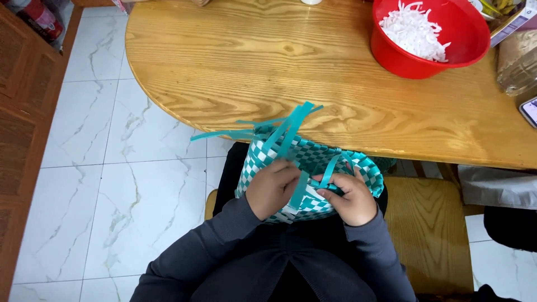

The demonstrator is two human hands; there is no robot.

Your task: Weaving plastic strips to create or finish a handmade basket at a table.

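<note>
A: What sits in the middle of the frame?

B: A woven basket (313, 168), teal and white checks, held in the person's lap at the lower centre, just below the edge of the wooden table (235, 61). Loose teal strips (288, 131) stick up and out from its top left corner

A: And the hands?

B: The left hand (272, 187) is curled against the basket's near wall, fingers folded on the weave. The right hand (347, 196) is closed around one teal strip (330, 170) that loops up over the rim; another strip runs down between the two hands

A: What lies further out?

B: On the table, upper right of the frame, a red bowl (430, 59) holds white shreds (414, 28). At the right edge there is a clear bag (517, 64) and the corner of a phone (528, 112). A wooden seat (430, 229) shows lower right, white marbled floor tiles (89, 168) fill the left, with dark wooden furniture (22, 112) along the far left edge
</note>
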